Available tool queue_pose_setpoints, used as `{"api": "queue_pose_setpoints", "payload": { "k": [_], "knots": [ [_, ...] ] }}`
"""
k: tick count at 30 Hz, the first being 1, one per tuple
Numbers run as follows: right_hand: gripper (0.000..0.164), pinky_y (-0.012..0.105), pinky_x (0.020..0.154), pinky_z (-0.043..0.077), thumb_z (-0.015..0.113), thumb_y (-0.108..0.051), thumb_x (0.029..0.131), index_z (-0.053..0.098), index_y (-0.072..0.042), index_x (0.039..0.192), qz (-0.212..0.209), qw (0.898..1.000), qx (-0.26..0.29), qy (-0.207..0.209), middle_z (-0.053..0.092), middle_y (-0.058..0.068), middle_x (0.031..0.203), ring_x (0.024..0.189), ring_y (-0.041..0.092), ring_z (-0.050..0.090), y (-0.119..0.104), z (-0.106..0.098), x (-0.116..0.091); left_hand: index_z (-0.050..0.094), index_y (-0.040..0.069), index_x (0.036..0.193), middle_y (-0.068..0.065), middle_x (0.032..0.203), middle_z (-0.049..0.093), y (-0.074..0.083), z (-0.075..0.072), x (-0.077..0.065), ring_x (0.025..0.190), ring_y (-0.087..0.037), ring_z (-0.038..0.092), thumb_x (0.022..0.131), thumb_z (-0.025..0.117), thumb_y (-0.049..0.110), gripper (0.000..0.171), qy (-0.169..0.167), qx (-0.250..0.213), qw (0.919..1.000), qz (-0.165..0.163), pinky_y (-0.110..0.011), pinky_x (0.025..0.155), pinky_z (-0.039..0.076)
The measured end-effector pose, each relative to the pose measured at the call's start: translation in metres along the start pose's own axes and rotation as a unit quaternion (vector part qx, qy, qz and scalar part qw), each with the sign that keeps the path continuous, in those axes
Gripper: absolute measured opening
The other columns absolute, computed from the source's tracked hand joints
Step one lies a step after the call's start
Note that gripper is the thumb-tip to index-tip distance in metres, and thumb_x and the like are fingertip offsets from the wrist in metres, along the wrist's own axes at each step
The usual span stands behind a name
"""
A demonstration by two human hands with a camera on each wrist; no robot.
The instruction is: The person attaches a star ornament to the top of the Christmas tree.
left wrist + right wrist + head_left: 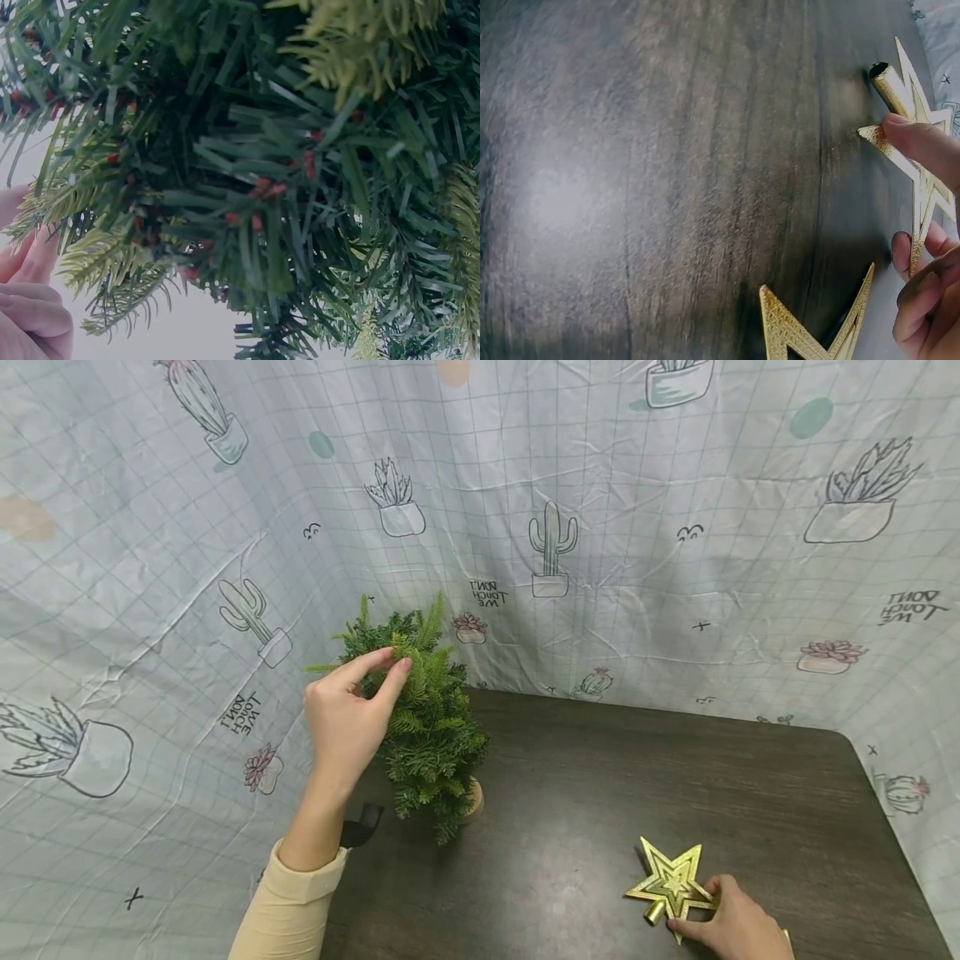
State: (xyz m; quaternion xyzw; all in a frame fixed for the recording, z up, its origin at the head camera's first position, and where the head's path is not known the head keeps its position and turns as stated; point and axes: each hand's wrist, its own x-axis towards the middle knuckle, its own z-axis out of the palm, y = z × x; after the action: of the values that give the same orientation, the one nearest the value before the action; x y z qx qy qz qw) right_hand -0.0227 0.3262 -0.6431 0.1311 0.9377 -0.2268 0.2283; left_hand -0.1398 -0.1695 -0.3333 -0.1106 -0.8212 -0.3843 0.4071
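Note:
A small artificial Christmas tree (pixel 438 743) stands tilted at the table's left side, and its green needles fill most of the left wrist view. My left hand (pixel 348 710) is at its top, pinching a light green sprig (pixel 420 672) between thumb and forefinger. At the front right, my right hand (pixel 742 922) grips a gold star tree topper (pixel 672 881) by its points, thumb on one side and fingers on the other. The topper's short gold tube (pixel 891 88) shows in the right wrist view. Another gold, pointed piece (pixel 791 330) lies below that hand, mostly cut off.
The dark wood-grain table (pixel 570 793) has a rounded far right corner. A pale curtain (pixel 615 635) printed with cacti hangs behind and along both sides. The tree's round, light wooden base (pixel 476 802) shows at its right. Something black (pixel 363 827) sits beside my left wrist.

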Motion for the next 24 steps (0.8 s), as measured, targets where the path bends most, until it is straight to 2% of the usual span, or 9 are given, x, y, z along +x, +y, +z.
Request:
{"api": "queue_pose_setpoints", "payload": {
  "k": [7,10,13,17,19,20,24],
  "knots": [
    [0.094,0.051,0.066,0.050,0.089,-0.069,0.065,0.053,0.001,0.117,-0.026,0.998,0.054,0.021,0.066,0.011,0.095,0.079,0.028,0.064,0.0031,-0.0046,-0.0013,0.084,0.010,0.105,0.001,0.093,0.080,-0.0021,0.0015,0.0003,0.038,-0.003,0.027,0.093,0.082,0.023,0.018,0.003,-0.006,1.0000,0.002,-0.023,0.039,0.022],
    [0.090,0.049,0.067,0.050,0.087,-0.067,0.071,0.055,0.002,0.119,-0.023,0.996,0.084,0.017,0.068,0.010,0.096,0.080,0.027,0.065,0.0028,-0.0074,-0.0017,0.084,0.010,0.104,0.001,0.093,0.080,-0.0023,0.0017,0.0006,0.039,-0.004,0.028,0.092,0.082,0.022,0.017,0.003,-0.012,0.9999,0.002,-0.022,0.040,0.023],
    [0.086,0.043,0.066,0.050,0.086,-0.065,0.073,0.060,0.003,0.120,-0.019,0.993,0.113,0.038,0.070,0.010,0.096,0.081,0.025,0.064,0.0032,-0.0082,-0.0017,0.084,0.010,0.104,0.001,0.093,0.080,-0.0026,0.0016,0.0008,0.039,-0.004,0.029,0.092,0.082,0.021,0.017,0.002,-0.017,0.9998,0.001,-0.022,0.039,0.023],
    [0.083,0.042,0.068,0.050,0.084,-0.067,0.076,0.067,0.001,0.120,-0.013,0.987,0.136,0.082,0.072,0.020,0.104,0.090,0.034,0.068,0.0041,-0.0078,-0.0021,0.084,0.010,0.104,0.000,0.093,0.080,-0.0028,0.0015,0.0007,0.040,-0.005,0.030,0.092,0.082,0.021,0.016,0.002,-0.018,0.9998,0.001,-0.022,0.040,0.024],
    [0.083,0.043,0.067,0.051,0.082,-0.068,0.077,0.068,0.001,0.121,-0.001,0.985,0.147,0.090,0.069,0.028,0.114,0.093,0.039,0.067,0.0036,-0.0076,-0.0028,0.084,0.010,0.104,0.000,0.093,0.080,-0.0029,0.0018,0.0009,0.040,-0.006,0.030,0.092,0.082,0.021,0.016,0.002,-0.018,0.9998,0.003,-0.022,0.040,0.024],
    [0.083,0.044,0.067,0.052,0.081,-0.069,0.078,0.069,0.002,0.120,0.004,0.984,0.154,0.093,0.068,0.030,0.117,0.095,0.042,0.067,0.0033,-0.0076,-0.0033,0.084,0.009,0.104,-0.001,0.093,0.080,-0.0029,0.0019,0.0010,0.040,-0.007,0.033,0.092,0.082,0.021,0.016,0.003,-0.020,0.9998,0.004,-0.021,0.041,0.024],
    [0.084,0.046,0.070,0.052,0.080,-0.068,0.080,0.070,0.004,0.120,0.024,0.977,0.181,0.110,0.071,0.028,0.113,0.095,0.043,0.067,0.0019,-0.0073,-0.0038,0.084,0.008,0.103,-0.002,0.093,0.080,-0.0043,0.0029,0.0017,0.050,-0.011,0.054,0.093,0.081,0.019,0.015,0.004,-0.025,0.9996,0.010,-0.018,0.043,0.026]
  ]
}}
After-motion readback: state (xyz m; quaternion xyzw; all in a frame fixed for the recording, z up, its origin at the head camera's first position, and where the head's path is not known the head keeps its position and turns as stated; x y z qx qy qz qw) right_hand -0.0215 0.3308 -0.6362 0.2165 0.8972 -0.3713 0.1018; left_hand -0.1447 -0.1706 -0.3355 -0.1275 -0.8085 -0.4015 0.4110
